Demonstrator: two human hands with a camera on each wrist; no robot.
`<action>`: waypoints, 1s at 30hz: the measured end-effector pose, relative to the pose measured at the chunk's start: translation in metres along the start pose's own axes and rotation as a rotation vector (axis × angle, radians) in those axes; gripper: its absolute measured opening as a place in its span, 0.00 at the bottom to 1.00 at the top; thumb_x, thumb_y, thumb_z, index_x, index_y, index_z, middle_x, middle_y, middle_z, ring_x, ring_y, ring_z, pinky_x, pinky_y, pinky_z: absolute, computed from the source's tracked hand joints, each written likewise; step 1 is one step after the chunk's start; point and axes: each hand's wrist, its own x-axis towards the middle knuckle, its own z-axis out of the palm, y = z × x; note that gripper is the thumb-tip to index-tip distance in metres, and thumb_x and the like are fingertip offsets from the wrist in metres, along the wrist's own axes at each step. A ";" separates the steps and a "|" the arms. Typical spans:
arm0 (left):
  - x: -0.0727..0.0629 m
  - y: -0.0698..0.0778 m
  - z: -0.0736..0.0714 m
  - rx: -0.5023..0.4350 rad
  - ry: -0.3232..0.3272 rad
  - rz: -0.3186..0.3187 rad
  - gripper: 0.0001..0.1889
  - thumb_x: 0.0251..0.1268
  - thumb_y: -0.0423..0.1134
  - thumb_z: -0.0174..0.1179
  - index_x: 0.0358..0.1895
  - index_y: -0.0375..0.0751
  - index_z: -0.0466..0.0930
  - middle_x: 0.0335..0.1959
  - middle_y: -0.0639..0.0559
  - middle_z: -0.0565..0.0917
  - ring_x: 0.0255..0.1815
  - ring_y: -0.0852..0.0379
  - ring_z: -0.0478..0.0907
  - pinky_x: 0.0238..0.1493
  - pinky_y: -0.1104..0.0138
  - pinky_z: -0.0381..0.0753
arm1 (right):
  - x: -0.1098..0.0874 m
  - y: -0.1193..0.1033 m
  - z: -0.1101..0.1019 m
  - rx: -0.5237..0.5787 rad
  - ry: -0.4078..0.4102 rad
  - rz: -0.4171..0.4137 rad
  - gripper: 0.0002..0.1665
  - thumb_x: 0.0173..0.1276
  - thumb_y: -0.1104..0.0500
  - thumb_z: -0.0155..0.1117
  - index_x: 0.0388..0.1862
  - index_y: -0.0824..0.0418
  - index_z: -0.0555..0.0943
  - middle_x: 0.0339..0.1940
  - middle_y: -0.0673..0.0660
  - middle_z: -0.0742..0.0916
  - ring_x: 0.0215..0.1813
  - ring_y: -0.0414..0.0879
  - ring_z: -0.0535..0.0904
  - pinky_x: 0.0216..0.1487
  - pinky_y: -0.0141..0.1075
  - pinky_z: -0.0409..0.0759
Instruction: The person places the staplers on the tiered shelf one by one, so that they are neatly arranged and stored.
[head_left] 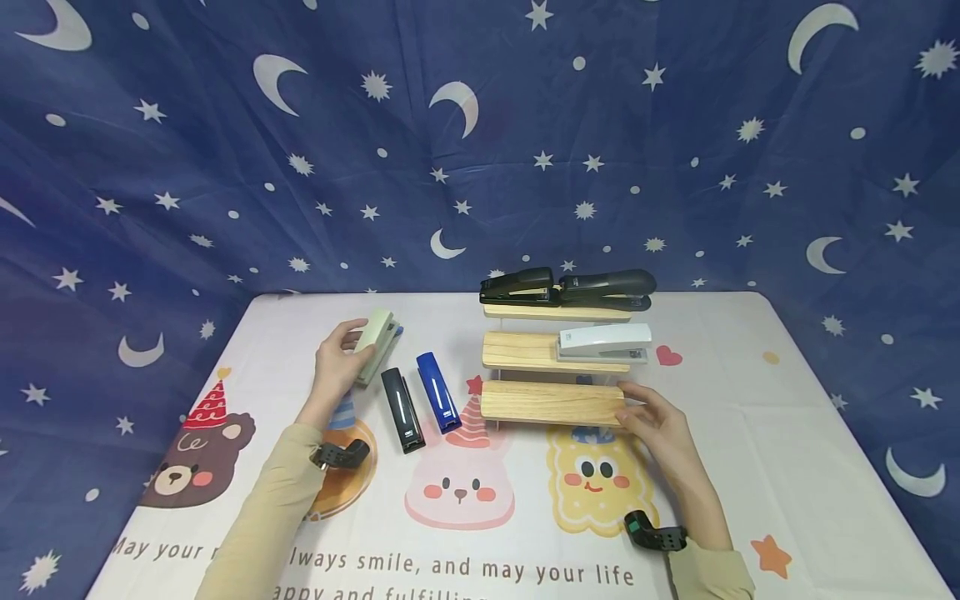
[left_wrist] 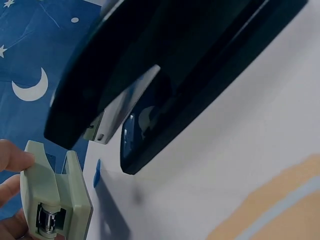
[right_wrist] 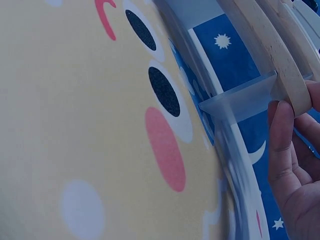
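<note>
Green stapler (head_left: 378, 333) in hand (head_left: 337, 358), "smile" (head_left: 387, 564) on tablecloth (head_left: 720, 433)

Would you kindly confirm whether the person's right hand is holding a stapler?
No, the right hand grips the end of the lowest wooden shelf instead.

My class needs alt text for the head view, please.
A person's left hand grips a pale green stapler; a black stapler and a blue stapler lie nearby on a white printed tablecloth. The right hand pinches the end of a wooden three-tier rack bearing a white stapler and two black staplers.
</note>
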 end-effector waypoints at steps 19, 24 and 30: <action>-0.003 0.028 -0.004 -0.006 0.028 0.119 0.28 0.59 0.34 0.61 0.65 0.46 0.71 0.59 0.37 0.79 0.58 0.41 0.76 0.56 0.51 0.75 | 0.000 0.000 0.000 0.019 -0.001 -0.016 0.30 0.67 0.59 0.63 0.66 0.64 0.69 0.37 0.50 0.85 0.41 0.29 0.81 0.47 0.21 0.76; -0.007 0.038 -0.004 -0.023 0.029 0.154 0.27 0.58 0.34 0.62 0.64 0.45 0.73 0.57 0.38 0.80 0.57 0.43 0.77 0.52 0.55 0.75 | -0.001 0.000 0.000 0.013 0.001 -0.016 0.30 0.67 0.59 0.63 0.66 0.64 0.70 0.37 0.51 0.86 0.40 0.29 0.81 0.46 0.21 0.76; -0.012 0.051 -0.004 -0.049 0.016 0.183 0.27 0.58 0.34 0.62 0.63 0.45 0.74 0.55 0.37 0.81 0.56 0.44 0.77 0.50 0.59 0.74 | 0.000 0.000 0.000 0.015 -0.004 -0.017 0.30 0.67 0.59 0.63 0.66 0.64 0.69 0.38 0.53 0.86 0.40 0.29 0.81 0.46 0.21 0.76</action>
